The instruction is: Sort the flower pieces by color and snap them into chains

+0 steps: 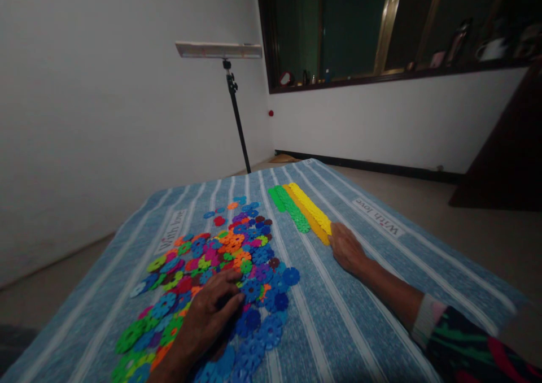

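A heap of flower-shaped plastic discs in many colours spreads over the left and middle of the cloth. My left hand rests low over this heap, thumb apart from the fingers and nothing visibly held. Further right, overlapping discs lie in straight rows: a yellow row, an orange-yellow row against it, and green rows to their left. At the near end of the yellow row my right hand has its fingers bent together, touching the row; its fingertips and anything in them are hidden.
The discs lie on a blue and white striped cloth that covers the table. Beyond its far edge stands a lamp on a black pole. A window sill with bottles and cups runs along the back; a dark panel leans at right.
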The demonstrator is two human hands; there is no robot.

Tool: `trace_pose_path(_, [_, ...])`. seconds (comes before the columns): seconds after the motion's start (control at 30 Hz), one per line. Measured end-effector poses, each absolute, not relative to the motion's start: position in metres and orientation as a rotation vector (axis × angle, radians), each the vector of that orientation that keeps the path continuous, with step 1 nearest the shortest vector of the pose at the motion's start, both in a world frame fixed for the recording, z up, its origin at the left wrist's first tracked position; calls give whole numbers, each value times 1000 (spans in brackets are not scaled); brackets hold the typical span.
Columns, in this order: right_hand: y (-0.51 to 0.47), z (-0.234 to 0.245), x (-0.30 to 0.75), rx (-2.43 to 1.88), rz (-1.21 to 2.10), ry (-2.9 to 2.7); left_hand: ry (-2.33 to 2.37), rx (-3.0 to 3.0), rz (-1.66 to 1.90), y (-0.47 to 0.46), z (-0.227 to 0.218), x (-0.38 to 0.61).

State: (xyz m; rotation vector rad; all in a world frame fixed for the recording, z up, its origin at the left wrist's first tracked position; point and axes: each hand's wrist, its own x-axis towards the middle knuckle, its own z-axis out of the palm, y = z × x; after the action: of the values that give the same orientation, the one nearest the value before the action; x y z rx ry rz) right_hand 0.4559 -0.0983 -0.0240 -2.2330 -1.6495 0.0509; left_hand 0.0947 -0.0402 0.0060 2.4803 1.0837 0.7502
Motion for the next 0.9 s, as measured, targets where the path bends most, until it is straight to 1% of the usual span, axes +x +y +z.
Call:
trace_pose_path(0.37, [-92, -31, 458, -2251, 20, -1645, 1099, 2469, 741, -43, 10, 95])
trace_pose_path(0.9, [-94, -25, 456, -2243, -5, -1658, 1095, 2485, 712, -40, 8, 94])
